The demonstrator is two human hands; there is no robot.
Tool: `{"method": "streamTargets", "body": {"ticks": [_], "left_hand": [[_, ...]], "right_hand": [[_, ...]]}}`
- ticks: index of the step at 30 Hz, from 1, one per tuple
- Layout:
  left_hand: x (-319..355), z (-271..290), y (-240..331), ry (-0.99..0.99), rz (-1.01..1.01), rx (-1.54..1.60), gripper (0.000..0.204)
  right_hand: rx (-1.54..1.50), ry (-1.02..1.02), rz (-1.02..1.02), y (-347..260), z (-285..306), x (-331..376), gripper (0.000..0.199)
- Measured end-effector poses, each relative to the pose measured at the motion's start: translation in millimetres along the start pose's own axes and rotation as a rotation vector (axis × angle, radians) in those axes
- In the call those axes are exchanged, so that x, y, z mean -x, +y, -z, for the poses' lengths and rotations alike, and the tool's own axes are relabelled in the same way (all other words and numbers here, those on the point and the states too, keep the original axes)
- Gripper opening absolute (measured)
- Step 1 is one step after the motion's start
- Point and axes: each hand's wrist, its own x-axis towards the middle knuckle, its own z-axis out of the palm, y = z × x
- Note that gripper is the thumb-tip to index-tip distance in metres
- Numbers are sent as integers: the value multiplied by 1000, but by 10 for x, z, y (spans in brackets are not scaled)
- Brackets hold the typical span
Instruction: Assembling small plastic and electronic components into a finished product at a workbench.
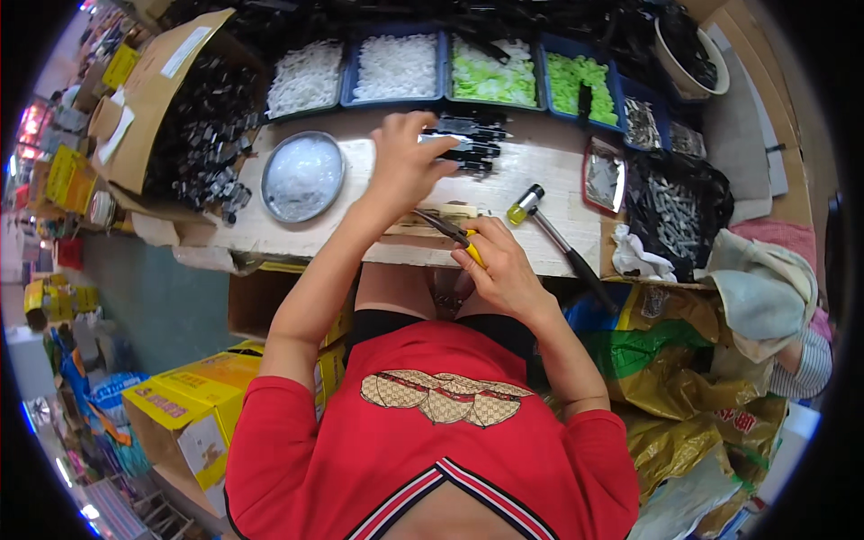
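Observation:
At the row of slim black plastic pieces (477,155) on the white worktable, my left hand (407,160) has its fingers spread. Its fingertips are at the row's left end, and whether they touch a piece I cannot make out. Pliers with yellow handles (447,225) are held in my right hand (504,270), closed around the grips near the table's front edge. Their dark jaws point left over a small wooden block (423,229). To the right lies a mallet (556,236) with a clear yellow face and a black handle.
Blue trays of white parts (396,67) and green parts (580,85) line the back. At left stand a round dish (303,177) and a carton of black pieces (207,135). A red-rimmed tray (605,175) and a black bag of grey screw-like parts (675,216) sit at right.

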Motion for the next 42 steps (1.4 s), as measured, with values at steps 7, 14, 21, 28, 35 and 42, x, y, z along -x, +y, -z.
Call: {"method": "streamTargets", "body": {"ticks": [7,14,21,28,35,42], "left_hand": [[-297,-537,131,-292,-22,-119,29],[-92,175,-114,45,599,1001,18],[573,461,78,-68,761,1276,27],[701,494,289,-12,674,918,23],[704,382,375,161,402,410,20],[812,518,128,-333,1023,1679,16]], "right_hand": [[51,57,-136,128,162,242,18],[16,112,-128,115,101,112,18],[-15,37,-85,41,-51,-115,22],[-14,3,-87,-79,-85,-187,24],[54,-83,-147,-140,-27,-165,22],[124,-193,-42,-65,1,-80,18]]}}
